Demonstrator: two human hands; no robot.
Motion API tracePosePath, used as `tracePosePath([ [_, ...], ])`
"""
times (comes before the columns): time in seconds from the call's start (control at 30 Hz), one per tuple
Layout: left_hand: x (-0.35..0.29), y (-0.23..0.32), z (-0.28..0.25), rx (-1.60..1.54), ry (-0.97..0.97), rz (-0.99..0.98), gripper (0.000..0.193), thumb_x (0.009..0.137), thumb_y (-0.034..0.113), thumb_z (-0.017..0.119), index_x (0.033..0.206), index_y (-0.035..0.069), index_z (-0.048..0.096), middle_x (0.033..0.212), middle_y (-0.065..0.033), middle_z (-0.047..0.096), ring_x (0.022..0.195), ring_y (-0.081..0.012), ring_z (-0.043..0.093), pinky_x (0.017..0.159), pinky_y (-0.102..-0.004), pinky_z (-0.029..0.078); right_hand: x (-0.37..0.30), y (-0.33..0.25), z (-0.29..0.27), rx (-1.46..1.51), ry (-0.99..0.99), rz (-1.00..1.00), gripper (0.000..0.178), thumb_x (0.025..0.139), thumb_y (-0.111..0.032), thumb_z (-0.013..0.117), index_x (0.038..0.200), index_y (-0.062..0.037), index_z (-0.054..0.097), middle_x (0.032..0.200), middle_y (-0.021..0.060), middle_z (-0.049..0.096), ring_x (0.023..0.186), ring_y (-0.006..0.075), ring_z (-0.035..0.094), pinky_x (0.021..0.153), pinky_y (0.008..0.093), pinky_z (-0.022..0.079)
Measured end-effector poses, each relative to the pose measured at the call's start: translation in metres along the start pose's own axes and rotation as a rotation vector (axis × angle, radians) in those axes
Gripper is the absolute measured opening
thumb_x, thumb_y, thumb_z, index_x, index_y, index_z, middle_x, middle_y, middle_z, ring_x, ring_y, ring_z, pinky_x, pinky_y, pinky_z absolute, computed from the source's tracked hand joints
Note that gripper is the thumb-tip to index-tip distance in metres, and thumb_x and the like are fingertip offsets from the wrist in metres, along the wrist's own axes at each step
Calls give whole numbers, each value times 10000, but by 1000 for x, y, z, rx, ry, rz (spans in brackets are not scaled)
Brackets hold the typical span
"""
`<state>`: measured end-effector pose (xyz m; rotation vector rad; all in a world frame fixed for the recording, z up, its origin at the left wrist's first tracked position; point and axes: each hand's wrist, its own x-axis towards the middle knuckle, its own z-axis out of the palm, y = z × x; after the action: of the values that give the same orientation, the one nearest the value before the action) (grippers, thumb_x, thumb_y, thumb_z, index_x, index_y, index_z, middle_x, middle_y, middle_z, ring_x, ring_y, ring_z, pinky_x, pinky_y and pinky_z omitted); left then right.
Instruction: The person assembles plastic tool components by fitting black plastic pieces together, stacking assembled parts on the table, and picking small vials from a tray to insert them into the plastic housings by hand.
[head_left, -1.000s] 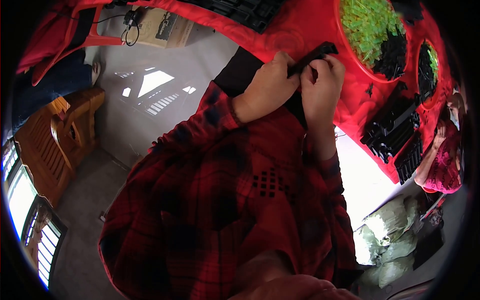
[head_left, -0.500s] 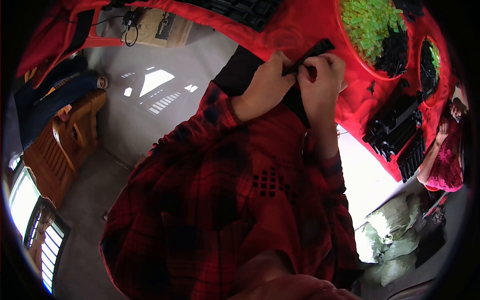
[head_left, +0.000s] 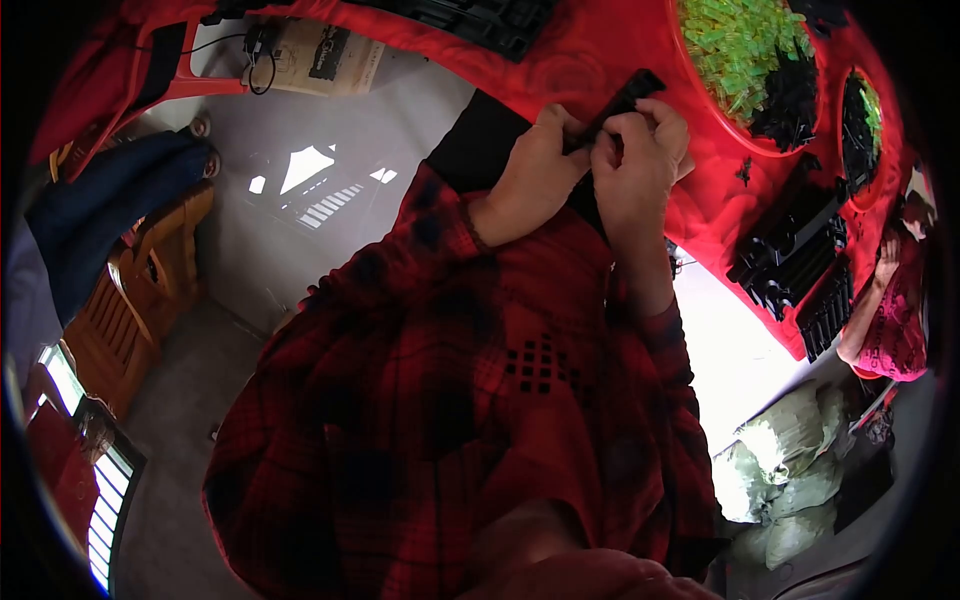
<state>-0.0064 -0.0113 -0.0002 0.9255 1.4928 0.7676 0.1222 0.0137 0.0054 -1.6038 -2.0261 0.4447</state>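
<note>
Both my hands meet at the edge of a red-covered table [head_left: 590, 50], around a narrow black plastic piece [head_left: 637, 88]. My left hand [head_left: 540, 165] grips its near end with thumb and curled fingers. My right hand [head_left: 640, 160] is closed on the same piece, fingertips pinched near its middle. The far end of the piece sticks out beyond my fingers, angled up to the right. Whatever small part may be between my right fingertips is hidden. Beyond my right hand stands a red basin [head_left: 690, 75] with yellow-green translucent pieces [head_left: 735, 50] and small black parts [head_left: 787, 105].
Stacked long black pieces [head_left: 790, 235] lie along the table's right side, near a smaller red container [head_left: 872, 190]. Black trays [head_left: 490, 20] sit at the far edge. Another person [head_left: 890, 310] is at the right. A wooden chair [head_left: 130, 310], a carton [head_left: 325, 58] and pale sacks [head_left: 785, 460] surround me.
My right hand has shifted slightly, its fingers changing position on the black piece, whose far end has dipped a little left. At the far left, the legs in blue trousers have moved.
</note>
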Motion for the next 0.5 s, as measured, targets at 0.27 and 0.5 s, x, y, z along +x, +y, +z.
tracePosePath([
  [0.27,4,-8,1,-34,-30,31,341,882,109,689,1141,-49,533,1045,-125,661,969,-169,637,832,-285,513,0,1,-2,0,15,3,159,711,-39,700,845,-92,635,1230,115,527,1093,308,494,906,460,331],
  [0.5,-2,-4,-4,-98,-55,30,338,882,96,676,1153,-48,534,1053,-132,673,981,-173,651,840,-286,519,-2,5,-2,47,-12,46,133,753,-54,697,880,-82,669,1264,108,531,1117,307,500,927,445,329],
])
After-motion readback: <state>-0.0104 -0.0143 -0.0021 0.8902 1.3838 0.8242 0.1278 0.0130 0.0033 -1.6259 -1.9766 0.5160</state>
